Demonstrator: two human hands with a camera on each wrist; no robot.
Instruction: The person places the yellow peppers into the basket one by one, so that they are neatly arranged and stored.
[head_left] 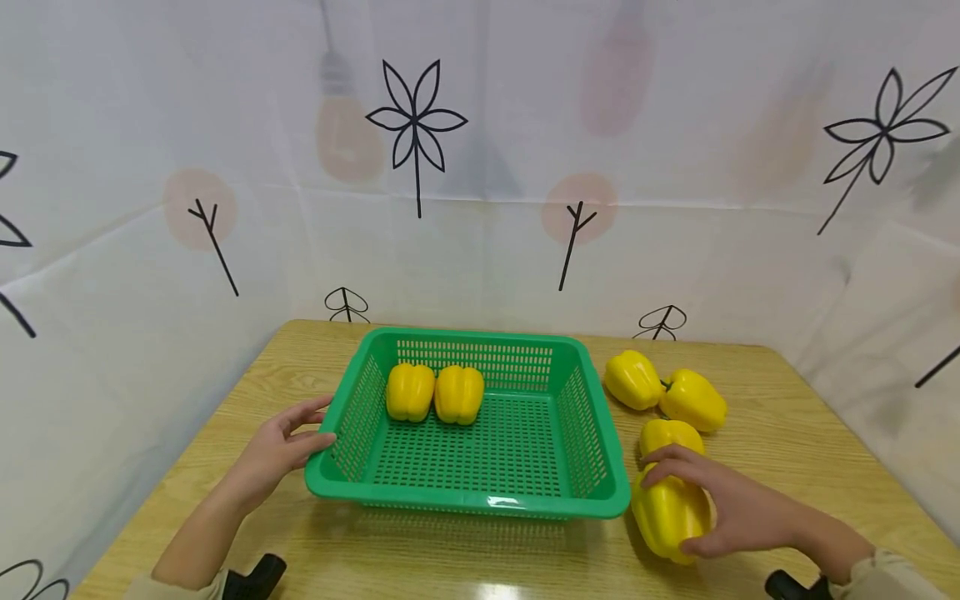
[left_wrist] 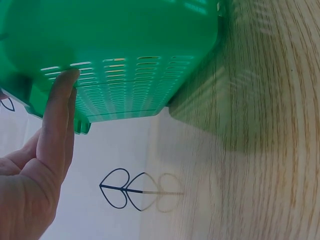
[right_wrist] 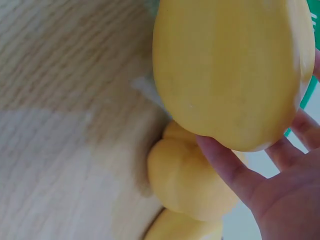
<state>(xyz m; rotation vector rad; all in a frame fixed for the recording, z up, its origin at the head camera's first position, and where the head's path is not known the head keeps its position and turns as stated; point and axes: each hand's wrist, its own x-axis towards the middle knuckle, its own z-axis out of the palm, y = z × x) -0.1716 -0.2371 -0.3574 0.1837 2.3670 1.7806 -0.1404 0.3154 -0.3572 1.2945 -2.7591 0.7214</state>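
right hand [head_left: 738,507] grips nearest yellow pepper [head_left: 667,518], on table [head_left: 765,446] right of basket [head_left: 465,503]. left hand [head_left: 273,454], fingers nearly straight, touches basket's left side. advisable: wrap pepper evenly, avoid nudging pepper behind [head_left: 671,433].

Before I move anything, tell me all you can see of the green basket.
The green basket looks like plastic: rectangular, open-topped, with a smooth rim, rounded corners, slotted walls and a perforated floor. It stands upright on the wooden table, a long side facing the person. Two yellow peppers lie side by side inside, toward the back left. The left grip holds its left rim, thumb on top, fingers along the outer wall.
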